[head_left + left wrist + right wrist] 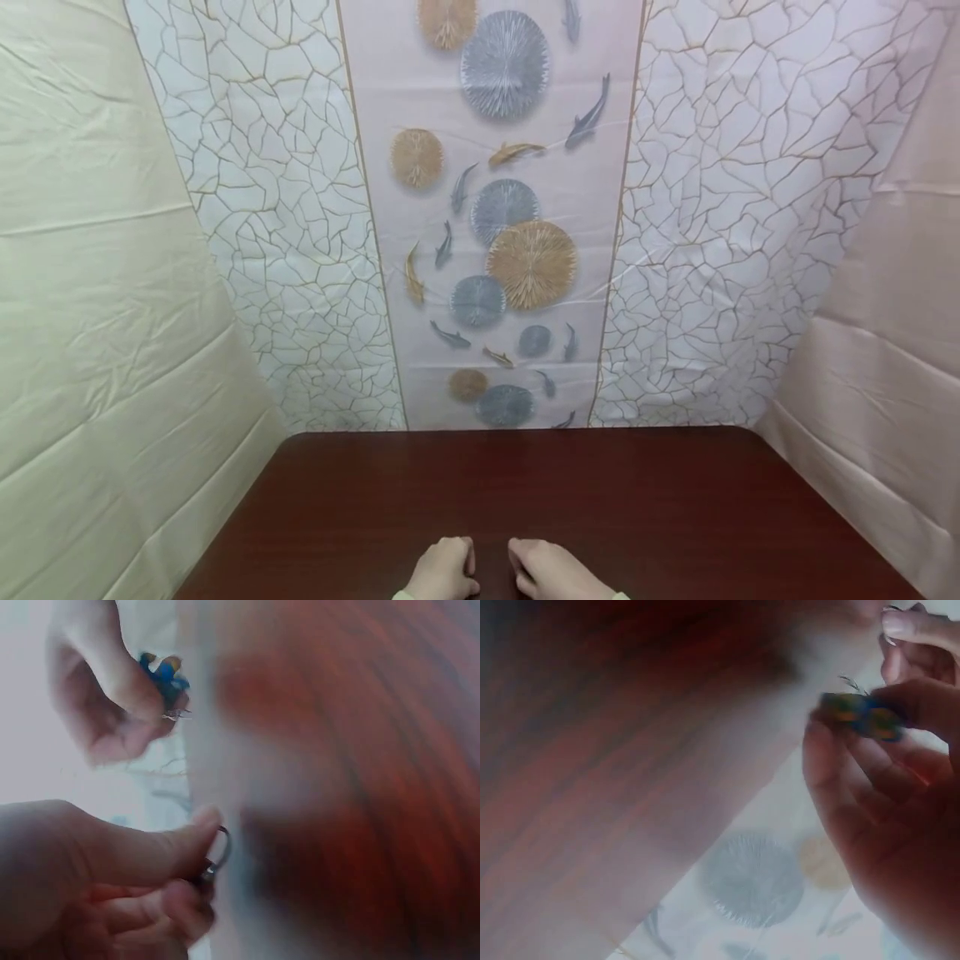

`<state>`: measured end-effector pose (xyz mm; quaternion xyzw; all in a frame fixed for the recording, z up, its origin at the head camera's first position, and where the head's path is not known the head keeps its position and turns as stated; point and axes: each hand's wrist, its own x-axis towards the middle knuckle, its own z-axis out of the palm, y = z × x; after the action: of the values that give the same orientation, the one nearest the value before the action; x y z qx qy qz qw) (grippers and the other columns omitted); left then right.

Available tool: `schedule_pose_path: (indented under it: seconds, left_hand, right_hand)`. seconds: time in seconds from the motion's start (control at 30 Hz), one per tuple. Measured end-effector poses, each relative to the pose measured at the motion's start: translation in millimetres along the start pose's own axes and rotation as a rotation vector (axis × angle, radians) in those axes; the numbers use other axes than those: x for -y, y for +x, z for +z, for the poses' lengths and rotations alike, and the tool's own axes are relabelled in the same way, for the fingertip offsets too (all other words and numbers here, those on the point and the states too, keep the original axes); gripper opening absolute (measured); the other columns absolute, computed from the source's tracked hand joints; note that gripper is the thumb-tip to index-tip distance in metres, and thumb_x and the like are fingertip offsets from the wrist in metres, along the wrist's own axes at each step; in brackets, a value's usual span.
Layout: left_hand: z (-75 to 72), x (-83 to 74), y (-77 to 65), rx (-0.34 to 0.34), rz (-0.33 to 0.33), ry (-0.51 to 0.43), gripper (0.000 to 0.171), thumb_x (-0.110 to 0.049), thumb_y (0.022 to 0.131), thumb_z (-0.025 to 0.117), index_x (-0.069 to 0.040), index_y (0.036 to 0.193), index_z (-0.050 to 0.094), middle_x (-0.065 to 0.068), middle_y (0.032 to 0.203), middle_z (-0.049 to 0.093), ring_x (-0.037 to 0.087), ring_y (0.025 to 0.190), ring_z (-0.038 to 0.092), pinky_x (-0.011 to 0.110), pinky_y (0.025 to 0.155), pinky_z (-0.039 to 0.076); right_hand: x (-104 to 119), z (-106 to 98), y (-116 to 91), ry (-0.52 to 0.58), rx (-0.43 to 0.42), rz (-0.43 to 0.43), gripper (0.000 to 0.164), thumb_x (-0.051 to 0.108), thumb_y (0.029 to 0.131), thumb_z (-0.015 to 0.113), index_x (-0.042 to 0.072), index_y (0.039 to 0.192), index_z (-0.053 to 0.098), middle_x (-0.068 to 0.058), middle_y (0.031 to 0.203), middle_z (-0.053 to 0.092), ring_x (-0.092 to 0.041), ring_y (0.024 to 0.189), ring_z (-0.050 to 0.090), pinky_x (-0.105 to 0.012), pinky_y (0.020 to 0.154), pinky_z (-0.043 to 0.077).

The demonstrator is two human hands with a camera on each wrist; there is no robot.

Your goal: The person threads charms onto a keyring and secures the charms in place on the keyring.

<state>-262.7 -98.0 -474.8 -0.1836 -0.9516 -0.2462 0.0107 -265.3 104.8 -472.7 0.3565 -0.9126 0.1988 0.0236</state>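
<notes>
Both hands are above the near edge of the dark red-brown table (480,475), a short distance apart. Between thumb and fingers, my left hand (441,571) pinches a small metal ring (226,846), which stands out past the fingertips in the left wrist view. My right hand (558,572) pinches a small blue and yellow-orange charm (864,718). A thin metal piece (849,682) sticks out from the charm toward the left hand. The ring and the charm are apart. In the head view the hands hide both small things.
Behind the table hangs a patterned cloth (480,117) with printed fish and round shapes. Pale creased cloth walls stand at the left (90,333) and the right (877,333), close along the table's sides.
</notes>
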Motion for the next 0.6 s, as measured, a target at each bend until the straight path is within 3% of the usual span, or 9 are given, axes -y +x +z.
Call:
schedule_pose_path:
  seconds: [0.13,0.23,0.3,0.43,0.6]
  left_hand:
    - [-14.0,-5.6,2.0,-0.076,0.043,-0.343,0.015,-0.004,0.077,0.076,-0.009,0.072,0.062,-0.004,0.061,0.059,0.001,0.051,0.049,0.019,0.048,0.042]
    - [-30.1,-20.5,5.9,-0.112,0.084,-0.568,0.004,0.000,0.082,0.071,-0.001,0.081,0.067,0.011,0.068,0.068,0.005,0.054,0.057,0.021,0.049,0.048]
    - [-40.8,-32.1,8.8,-0.133,0.106,-0.695,0.004,0.002,0.083,0.069,0.004,0.086,0.067,0.020,0.074,0.069,0.008,0.057,0.061,0.022,0.050,0.051]
    - [-54.2,-51.0,9.5,-0.190,0.136,-0.832,0.012,0.002,0.082,0.070,0.007,0.093,0.067,0.028,0.083,0.069,0.006,0.062,0.064,0.022,0.056,0.053]
    - [-62.1,-68.0,7.4,-0.261,0.131,-0.911,0.016,-0.001,0.080,0.074,0.006,0.094,0.069,0.027,0.086,0.070,0.003,0.062,0.063,0.020,0.057,0.052]
  right_hand:
    - [-0.1,-15.3,-3.3,0.130,-0.262,-0.047,0.018,0.005,0.088,0.063,0.017,0.081,0.051,0.013,0.069,0.053,0.007,0.061,0.042,-0.015,0.054,0.039]
    - [5.3,-31.9,-3.5,0.208,-0.463,-0.092,0.018,0.002,0.085,0.066,0.016,0.081,0.056,0.009,0.070,0.060,0.007,0.064,0.049,-0.015,0.055,0.045]
    - [12.5,-42.8,-3.9,0.292,-0.551,-0.080,0.017,0.001,0.085,0.067,0.015,0.082,0.058,0.005,0.071,0.064,0.005,0.063,0.053,-0.017,0.055,0.048]
    - [30.1,-60.1,-6.8,0.471,-0.611,0.016,0.011,0.004,0.087,0.068,0.013,0.083,0.062,-0.002,0.075,0.067,0.001,0.063,0.057,-0.022,0.057,0.051]
    - [46.7,-71.3,-7.3,0.586,-0.689,0.089,0.010,0.003,0.085,0.069,0.011,0.085,0.063,-0.003,0.077,0.067,0.002,0.065,0.057,-0.022,0.059,0.052]
